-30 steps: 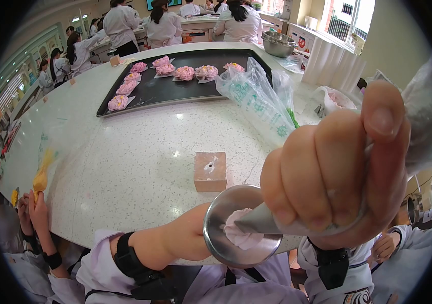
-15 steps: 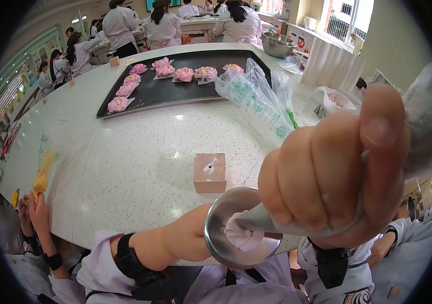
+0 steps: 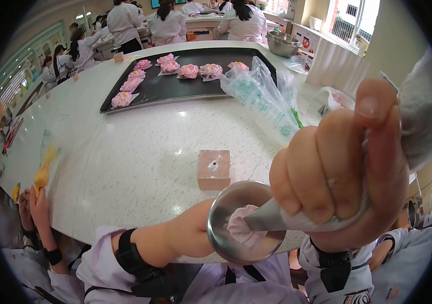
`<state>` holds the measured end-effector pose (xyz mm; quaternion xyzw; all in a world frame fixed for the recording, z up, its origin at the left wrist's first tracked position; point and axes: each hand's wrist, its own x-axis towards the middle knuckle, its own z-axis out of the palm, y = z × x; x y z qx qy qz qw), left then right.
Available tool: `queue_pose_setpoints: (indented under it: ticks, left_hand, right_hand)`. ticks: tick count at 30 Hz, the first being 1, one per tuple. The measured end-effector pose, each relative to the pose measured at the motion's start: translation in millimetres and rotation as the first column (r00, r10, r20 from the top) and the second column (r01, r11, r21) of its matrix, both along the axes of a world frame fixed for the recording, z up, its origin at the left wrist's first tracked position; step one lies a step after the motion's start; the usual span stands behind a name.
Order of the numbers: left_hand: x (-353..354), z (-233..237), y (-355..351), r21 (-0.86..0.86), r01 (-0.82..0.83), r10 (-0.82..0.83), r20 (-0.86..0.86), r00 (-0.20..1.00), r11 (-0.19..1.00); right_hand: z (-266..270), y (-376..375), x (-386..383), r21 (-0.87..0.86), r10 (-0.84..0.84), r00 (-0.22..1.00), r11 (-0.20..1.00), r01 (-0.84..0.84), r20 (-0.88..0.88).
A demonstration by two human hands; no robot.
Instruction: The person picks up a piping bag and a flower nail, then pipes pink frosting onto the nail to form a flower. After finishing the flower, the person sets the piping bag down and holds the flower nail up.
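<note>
My right hand [image 3: 332, 172] is wrapped tightly round a clear piping bag [image 3: 421, 114], whose twisted upper part bulges out behind the thumb. From below the fingers a metal piping tip [image 3: 264, 215] points left and touches pale pink cream [image 3: 240, 226]. That cream sits in a small mound on the round metal head of a flower nail [image 3: 221, 202], held up near the table's front edge. My left forearm [image 3: 175, 233] leads to the flower nail from the left, and its head hides my left fingers. A wooden block [image 3: 214, 169] with a hole in its top stands just beyond.
A black tray [image 3: 175, 91] holds several pink piped flowers [image 3: 189, 71] on paper squares. Another piping bag [image 3: 261, 96] overlaps its right corner. Metal bowls [image 3: 283, 44] stand behind. At left, another person's hands [image 3: 37, 207] hold a yellow piping bag [image 3: 43, 175]. Several people work farther back.
The view has shifted slightly, so the tray and block appear a little farther right and higher. Both hands keep their hold, and the tip stays against the pink cream.
</note>
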<state>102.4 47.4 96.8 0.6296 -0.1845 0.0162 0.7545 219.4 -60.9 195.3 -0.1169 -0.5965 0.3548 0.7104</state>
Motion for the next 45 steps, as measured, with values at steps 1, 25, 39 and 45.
queue_pose_setpoints:
  ticks: [1, 25, 39, 45]
  left_hand:
    - [0, -2, 2, 0.025, 0.022, -0.021, -0.042, 0.999, 0.999]
    - [-3, -5, 1, -0.048, -0.005, 0.004, -0.015, 1.0, 0.999]
    - [0, -4, 1, -0.008, 0.008, -0.007, 0.026, 1.0, 1.0]
    - [1, 0, 0, -0.021, 0.022, -0.022, 0.018, 1.0, 1.0]
  right_hand:
    - [-1, 0, 1, 0.023, 0.015, 1.0, 1.0, -0.015, 0.004]
    - [10, -12, -5, 0.067, -0.194, 0.945, 0.981, 0.183, 0.264]
    - [10, -11, -7, 0.043, -0.206, 0.942, 0.978, 0.202, 0.265]
    - [9, -11, -8, 0.062, -0.224, 0.937, 0.975, 0.215, 0.267]
